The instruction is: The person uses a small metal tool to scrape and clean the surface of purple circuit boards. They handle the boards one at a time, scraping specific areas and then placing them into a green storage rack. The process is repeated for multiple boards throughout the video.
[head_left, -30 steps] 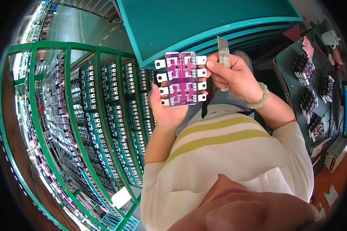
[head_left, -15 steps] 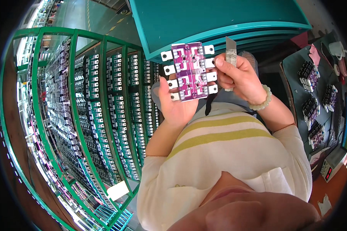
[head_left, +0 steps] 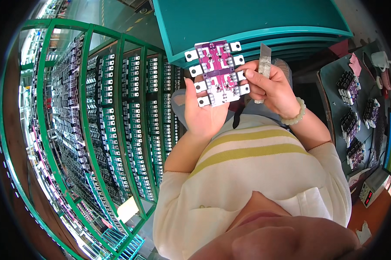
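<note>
A flat purple and white circuit module (head_left: 219,69) with white tabs along both sides is held up in front of my body. My left hand (head_left: 205,116) grips it from below, the thumb along its left edge and the other fingers hidden behind it. In my right hand (head_left: 271,89) is a blade with a wrapped, greyish handle (head_left: 264,67), its slanted tip pointing up. The right thumb and fingertips are at a white tab on the module's right side. A pale bead bracelet (head_left: 296,115) circles my right wrist.
On the left stands a green rack (head_left: 88,86) packed with rows of similar modules. A teal cabinet (head_left: 247,19) lies just beyond my hands. To the right, a dark worktable (head_left: 334,97) carries several dark-and-purple modules (head_left: 348,84), a white mug (head_left: 380,60) and a device with a red display (head_left: 371,195).
The module has shifted slightly up and to the right and tilted, with a bright glare now on its lower part. The blade has moved a little right with my right hand.
</note>
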Demonstrator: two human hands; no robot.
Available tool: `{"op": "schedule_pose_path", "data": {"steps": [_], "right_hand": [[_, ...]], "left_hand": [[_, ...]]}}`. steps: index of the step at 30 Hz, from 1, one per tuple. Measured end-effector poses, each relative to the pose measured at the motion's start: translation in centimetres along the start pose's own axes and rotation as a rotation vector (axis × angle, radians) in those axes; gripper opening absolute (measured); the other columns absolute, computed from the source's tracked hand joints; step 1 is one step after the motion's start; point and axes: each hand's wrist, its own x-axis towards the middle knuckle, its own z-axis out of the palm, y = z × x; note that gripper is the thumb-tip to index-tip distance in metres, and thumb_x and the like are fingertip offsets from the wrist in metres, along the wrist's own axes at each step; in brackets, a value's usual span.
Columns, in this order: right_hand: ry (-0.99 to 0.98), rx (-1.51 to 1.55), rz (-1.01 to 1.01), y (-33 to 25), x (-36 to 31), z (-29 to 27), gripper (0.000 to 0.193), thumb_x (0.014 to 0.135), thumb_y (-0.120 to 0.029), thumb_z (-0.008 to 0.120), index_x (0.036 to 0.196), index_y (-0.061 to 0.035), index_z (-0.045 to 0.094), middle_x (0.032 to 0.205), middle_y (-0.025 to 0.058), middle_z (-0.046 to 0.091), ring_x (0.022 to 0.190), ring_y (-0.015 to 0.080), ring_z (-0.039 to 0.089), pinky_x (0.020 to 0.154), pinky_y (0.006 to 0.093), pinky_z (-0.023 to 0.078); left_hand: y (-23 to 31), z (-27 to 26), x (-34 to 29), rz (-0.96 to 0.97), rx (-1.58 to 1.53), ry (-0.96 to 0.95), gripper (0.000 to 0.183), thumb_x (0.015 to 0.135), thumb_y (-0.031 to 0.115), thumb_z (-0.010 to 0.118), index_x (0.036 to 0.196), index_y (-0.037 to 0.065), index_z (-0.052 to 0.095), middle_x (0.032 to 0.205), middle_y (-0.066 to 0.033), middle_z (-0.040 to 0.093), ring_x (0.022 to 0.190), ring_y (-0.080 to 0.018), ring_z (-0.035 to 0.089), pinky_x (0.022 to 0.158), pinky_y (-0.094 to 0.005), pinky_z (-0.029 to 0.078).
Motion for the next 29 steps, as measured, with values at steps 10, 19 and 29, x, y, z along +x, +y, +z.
{"op": "schedule_pose_path", "data": {"steps": [10, 19, 29], "right_hand": [[0.002, 0.024, -0.003, 0.6, 0.1, -0.2, 0.021, 0.097, -0.012, 0.048, 0.111, -0.0007, 0.058, 0.074, -0.0024, 0.051, 0.050, 0.0022, 0.027, 0.045, 0.0192, 0.023], [0.025, 0.058, 0.080, 0.7, 0.4, -0.3, 0.021, 0.096, -0.016, 0.050, 0.110, -0.0027, 0.058, 0.076, -0.0034, 0.048, 0.052, 0.0031, 0.029, 0.046, 0.0196, 0.025], [0.016, 0.051, 0.077, 0.8, 1.3, -0.3, 0.015, 0.094, -0.018, 0.057, 0.099, -0.0033, 0.057, 0.069, -0.0047, 0.048, 0.051, 0.0022, 0.030, 0.044, 0.0198, 0.023]], "left_hand": [[0.2, 0.4, 0.0, 0.040, 0.039, -0.086, 0.053, 0.099, 0.044, 0.026, 0.133, 0.006, 0.040, 0.133, -0.0116, 0.047, 0.125, -0.0273, 0.042, 0.106, -0.0504, 0.028], [0.1, 0.3, 0.7, 0.031, 0.078, -0.104, 0.053, 0.099, 0.044, 0.026, 0.132, 0.003, 0.040, 0.131, -0.0124, 0.048, 0.122, -0.0263, 0.044, 0.105, -0.0472, 0.029], [0.4, -0.1, 1.2, 0.006, 0.198, -0.005, 0.051, 0.099, 0.044, 0.031, 0.131, 0.005, 0.040, 0.131, -0.0117, 0.049, 0.124, -0.0238, 0.044, 0.107, -0.0469, 0.027]]}}
